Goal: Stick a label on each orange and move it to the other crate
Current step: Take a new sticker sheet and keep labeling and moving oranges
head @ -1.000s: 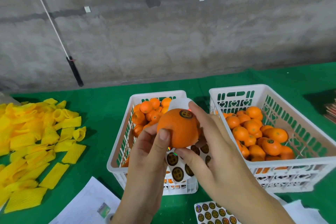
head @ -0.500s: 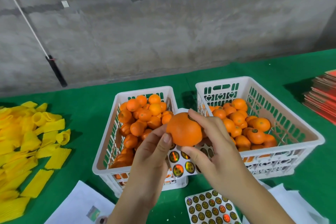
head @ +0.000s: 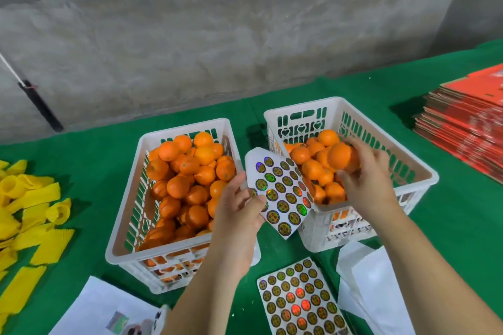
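Observation:
Two white plastic crates stand side by side on the green cloth, each holding many oranges. My right hand (head: 366,179) reaches into the right crate (head: 424,171) and grips one orange (head: 341,156) just above the pile there. My left hand (head: 239,207) hovers between the crates, pinching a sheet of round shiny labels (head: 280,190) by its lower left edge. The left crate (head: 130,198) is heaped with oranges (head: 187,174).
A second label sheet (head: 299,299) lies flat near the front edge, with white paper (head: 373,280) to its right and more paper (head: 92,307) at the front left. Yellow foam sleeves (head: 30,215) are piled at the left. Red flat cartons (head: 468,117) are stacked at the right.
My right hand has carried the orange from in front of the label sheet rightwards into the right crate. My left hand has let go of the orange and keeps the label sheet.

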Tool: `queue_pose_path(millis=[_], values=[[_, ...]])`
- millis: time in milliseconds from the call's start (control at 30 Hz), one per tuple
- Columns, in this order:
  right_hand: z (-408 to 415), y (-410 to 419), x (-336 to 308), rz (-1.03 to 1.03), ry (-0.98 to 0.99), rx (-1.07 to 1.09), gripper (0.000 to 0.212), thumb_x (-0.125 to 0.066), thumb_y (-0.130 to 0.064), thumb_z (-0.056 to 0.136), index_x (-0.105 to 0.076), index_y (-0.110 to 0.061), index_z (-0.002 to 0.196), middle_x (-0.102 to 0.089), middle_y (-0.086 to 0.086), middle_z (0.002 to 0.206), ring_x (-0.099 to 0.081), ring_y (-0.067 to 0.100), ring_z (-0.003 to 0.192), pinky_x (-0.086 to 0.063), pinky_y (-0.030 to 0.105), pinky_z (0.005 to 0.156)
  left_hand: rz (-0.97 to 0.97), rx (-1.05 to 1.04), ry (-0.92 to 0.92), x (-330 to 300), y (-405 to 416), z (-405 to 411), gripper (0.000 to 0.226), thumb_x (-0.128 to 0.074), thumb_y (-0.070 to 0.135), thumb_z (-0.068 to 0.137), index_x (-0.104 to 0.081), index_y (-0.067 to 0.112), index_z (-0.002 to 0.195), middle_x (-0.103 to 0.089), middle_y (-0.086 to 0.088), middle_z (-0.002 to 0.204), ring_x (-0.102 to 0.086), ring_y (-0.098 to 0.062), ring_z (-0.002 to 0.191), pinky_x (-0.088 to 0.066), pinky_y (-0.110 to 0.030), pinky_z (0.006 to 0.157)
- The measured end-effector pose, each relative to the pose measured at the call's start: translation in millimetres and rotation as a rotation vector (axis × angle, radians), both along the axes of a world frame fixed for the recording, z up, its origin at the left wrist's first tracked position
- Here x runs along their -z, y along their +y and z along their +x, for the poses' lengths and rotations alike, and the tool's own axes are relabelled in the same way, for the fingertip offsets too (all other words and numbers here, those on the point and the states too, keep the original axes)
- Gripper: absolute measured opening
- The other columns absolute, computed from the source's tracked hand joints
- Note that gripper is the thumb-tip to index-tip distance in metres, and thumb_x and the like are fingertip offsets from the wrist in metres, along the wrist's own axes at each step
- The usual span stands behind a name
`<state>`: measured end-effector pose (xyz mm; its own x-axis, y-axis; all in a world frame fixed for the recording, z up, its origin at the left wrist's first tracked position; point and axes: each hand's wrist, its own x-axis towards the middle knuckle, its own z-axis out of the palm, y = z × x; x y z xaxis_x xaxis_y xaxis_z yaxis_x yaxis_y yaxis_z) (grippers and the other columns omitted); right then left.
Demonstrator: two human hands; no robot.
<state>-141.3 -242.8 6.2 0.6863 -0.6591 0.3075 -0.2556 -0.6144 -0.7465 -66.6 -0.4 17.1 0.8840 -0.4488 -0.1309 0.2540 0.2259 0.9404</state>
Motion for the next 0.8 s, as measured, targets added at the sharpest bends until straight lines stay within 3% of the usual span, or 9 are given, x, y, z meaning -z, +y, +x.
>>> queue_pose_path(millis=[100, 167, 233, 333, 400, 500, 600, 700, 800], values=[[-1.3, -5.2, 22.6, -0.081, 0.300, 0.257, 0.070, -0.063, -0.011, 0.093, -0.035, -0.031, 0.154, -0.029, 0.019, 0.151, -0.045, 0.050, 0.124, -0.044, 0.054, 0.102, 0.044, 0.110, -0.061, 3.5, 3.4, -3.2, 0.045, -0.053, -0.006, 0.102, -0.065, 0.023, 0.135, -0.076, -0.003, 0.126, -0.074, -0.022, 0.116, -0.062, -0.025, 0.082], [-0.8, 13.0, 37.6, -0.058, 0.454, 0.281, 0.062, -0.061, -0.031, 0.098, -0.036, -0.031, 0.156, -0.028, 0.020, 0.155, -0.035, 0.048, 0.134, -0.035, 0.055, 0.111, 0.054, 0.147, -0.080, 4.7, 6.7, -4.3, 0.043, -0.053, -0.004, 0.102, -0.072, 0.027, 0.125, -0.076, -0.002, 0.127, -0.073, -0.021, 0.117, -0.061, -0.024, 0.084], [0.1, 40.0, 46.5, 0.010, 0.366, 0.222, 0.047, -0.052, -0.045, 0.103, -0.052, -0.029, 0.148, -0.042, 0.017, 0.148, -0.039, 0.042, 0.133, -0.034, 0.051, 0.111, 0.062, 0.155, -0.075, 6.9, 10.5, -2.7, 0.040, -0.056, 0.002, 0.100, -0.075, 0.031, 0.119, -0.076, -0.002, 0.127, -0.073, -0.021, 0.118, -0.061, -0.026, 0.086], [2.8, 85.4, 37.4, 0.456, -0.068, -0.009, 0.047, -0.035, -0.054, 0.107, -0.074, -0.029, 0.103, -0.074, 0.000, 0.106, -0.065, 0.021, 0.105, -0.044, 0.041, 0.091, 0.067, 0.153, -0.034, 12.1, 19.4, 2.0, 0.039, -0.060, 0.011, 0.096, -0.069, 0.030, 0.129, -0.074, -0.001, 0.131, -0.071, -0.024, 0.122, -0.059, -0.044, 0.099], [10.0, 106.2, 26.6, 0.917, -0.151, -0.162, 0.046, -0.038, -0.059, 0.107, -0.076, -0.032, 0.110, -0.079, -0.010, 0.105, -0.074, 0.009, 0.099, -0.052, 0.037, 0.090, 0.060, 0.135, -0.024, 17.1, 28.3, 4.6, 0.041, -0.060, 0.012, 0.095, -0.068, 0.032, 0.129, -0.073, -0.002, 0.134, -0.069, -0.025, 0.124, -0.054, -0.053, 0.105], [24.3, 125.9, 26.6, 1.244, -0.145, -0.453, 0.027, -0.060, -0.039, 0.104, -0.075, -0.026, 0.122, -0.076, 0.005, 0.124, -0.072, 0.026, 0.115, -0.059, 0.047, 0.097, 0.041, 0.088, 0.019, 27.0, 44.5, 6.1, 0.041, -0.063, 0.011, 0.095, -0.067, 0.033, 0.130, -0.073, -0.004, 0.133, -0.070, -0.028, 0.123, -0.055, -0.054, 0.104], [44.8, 139.5, 32.7, 1.181, -0.213, -0.401, 0.018, -0.064, -0.014, 0.102, -0.075, -0.018, 0.115, -0.077, 0.010, 0.119, -0.075, 0.029, 0.108, -0.060, 0.048, 0.091, 0.119, -0.074, -0.023, 39.8, 65.7, 15.8, 0.027, -0.068, 0.011, 0.101, -0.070, 0.029, 0.122, -0.078, -0.001, 0.119, -0.075, -0.026, 0.111, -0.061, -0.043, 0.093], [76.6, 155.4, 37.7, 1.156, -0.249, -0.263, 0.015, -0.062, -0.012, 0.103, -0.073, -0.019, 0.111, -0.080, 0.003, 0.108, -0.078, 0.023, 0.096, -0.062, 0.038, 0.074, 0.282, -0.388, -0.198, 50.3, 94.1, 35.7, 0.013, -0.066, 0.012, 0.103, -0.071, 0.023, 0.109, -0.078, 0.004, 0.093, -0.074, -0.019, 0.088, -0.060, -0.023, 0.074], [109.2, 173.4, 41.0, 0.876, -0.189, -0.243, 0.016, -0.061, -0.015, 0.104, -0.073, -0.025, 0.105, -0.080, -0.007, 0.103, -0.077, 0.014, 0.095, -0.062, 0.038, 0.083, 0.612, -0.464, -0.460, 62.9, 125.1, 58.6, 0.023, -0.064, 0.013, 0.103, -0.068, 0.036, 0.100, -0.075, 0.012, 0.086, -0.069, -0.005, 0.078, -0.052, -0.017, 0.064]])
